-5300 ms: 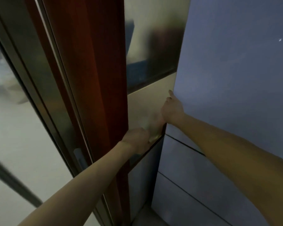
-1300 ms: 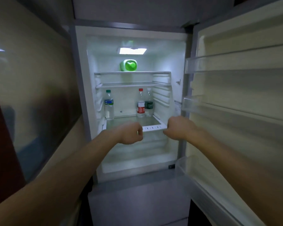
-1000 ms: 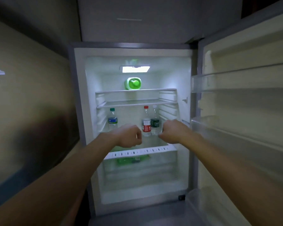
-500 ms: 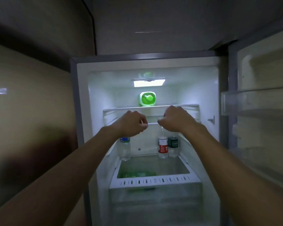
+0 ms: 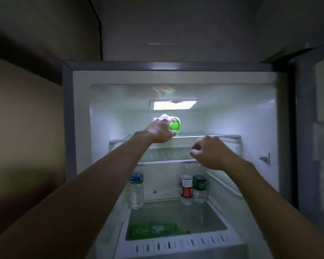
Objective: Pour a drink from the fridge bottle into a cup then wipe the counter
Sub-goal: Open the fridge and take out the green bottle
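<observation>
At centre frame, my left hand (image 5: 162, 128) was wrapped around the green-capped bottle (image 5: 174, 126) lying on the fridge's top shelf (image 5: 204, 136). Right of it, my right hand (image 5: 210, 153) hovered with fingers loosely curled, holding nothing.

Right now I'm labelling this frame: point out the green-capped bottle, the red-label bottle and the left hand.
green-capped bottle (image 5: 174, 126), head view, on its green cap
red-label bottle (image 5: 186, 189), head view, on its label
left hand (image 5: 162, 131), head view, back of hand
</observation>
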Tool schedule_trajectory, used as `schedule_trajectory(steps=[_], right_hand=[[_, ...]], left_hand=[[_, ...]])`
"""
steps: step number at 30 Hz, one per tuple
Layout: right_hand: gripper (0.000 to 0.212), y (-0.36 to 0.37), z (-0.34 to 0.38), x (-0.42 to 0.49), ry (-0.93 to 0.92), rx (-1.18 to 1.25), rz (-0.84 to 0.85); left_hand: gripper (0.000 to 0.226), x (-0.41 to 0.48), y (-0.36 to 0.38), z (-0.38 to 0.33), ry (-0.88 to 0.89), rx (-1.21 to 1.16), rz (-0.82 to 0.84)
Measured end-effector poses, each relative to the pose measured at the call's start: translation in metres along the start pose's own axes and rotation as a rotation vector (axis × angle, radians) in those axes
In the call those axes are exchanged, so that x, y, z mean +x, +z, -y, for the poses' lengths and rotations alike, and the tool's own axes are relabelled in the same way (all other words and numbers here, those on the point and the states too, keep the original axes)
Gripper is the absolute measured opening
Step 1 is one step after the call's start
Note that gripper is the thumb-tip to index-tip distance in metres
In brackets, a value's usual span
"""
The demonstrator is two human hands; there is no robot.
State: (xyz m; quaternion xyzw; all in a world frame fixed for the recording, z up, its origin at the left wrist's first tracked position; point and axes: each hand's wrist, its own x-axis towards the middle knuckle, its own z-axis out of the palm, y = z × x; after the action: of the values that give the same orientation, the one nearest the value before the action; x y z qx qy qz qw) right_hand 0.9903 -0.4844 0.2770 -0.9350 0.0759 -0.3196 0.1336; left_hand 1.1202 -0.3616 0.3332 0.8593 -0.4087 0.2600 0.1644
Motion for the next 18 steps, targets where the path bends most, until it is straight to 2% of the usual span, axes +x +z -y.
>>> schedule_trajectory(steps=[5,8,10,15,18], right_hand=[[0.035,0.041,-0.001,0.012,-0.025,-0.124,0.055],[0.036,0.059,-0.001,0.015,-0.008,-0.245,0.102],[0.035,0.064,-0.001,0.014,-0.021,-0.301,0.075],[0.035,0.066,-0.004,0.009,-0.062,-0.328,0.019],[0.036,0.065,-0.007,0.010,-0.073,-0.322,0.024]], left_hand=[[0.053,0.031,0.019,0.015,0.029,0.054,0.042],[0.056,0.044,0.024,0.020,0.082,0.031,0.042],[0.054,0.052,0.028,0.021,0.087,0.021,0.046],[0.037,0.056,0.036,0.017,0.064,-0.020,-0.036],[0.035,0.053,0.034,0.016,0.060,-0.015,-0.086]])
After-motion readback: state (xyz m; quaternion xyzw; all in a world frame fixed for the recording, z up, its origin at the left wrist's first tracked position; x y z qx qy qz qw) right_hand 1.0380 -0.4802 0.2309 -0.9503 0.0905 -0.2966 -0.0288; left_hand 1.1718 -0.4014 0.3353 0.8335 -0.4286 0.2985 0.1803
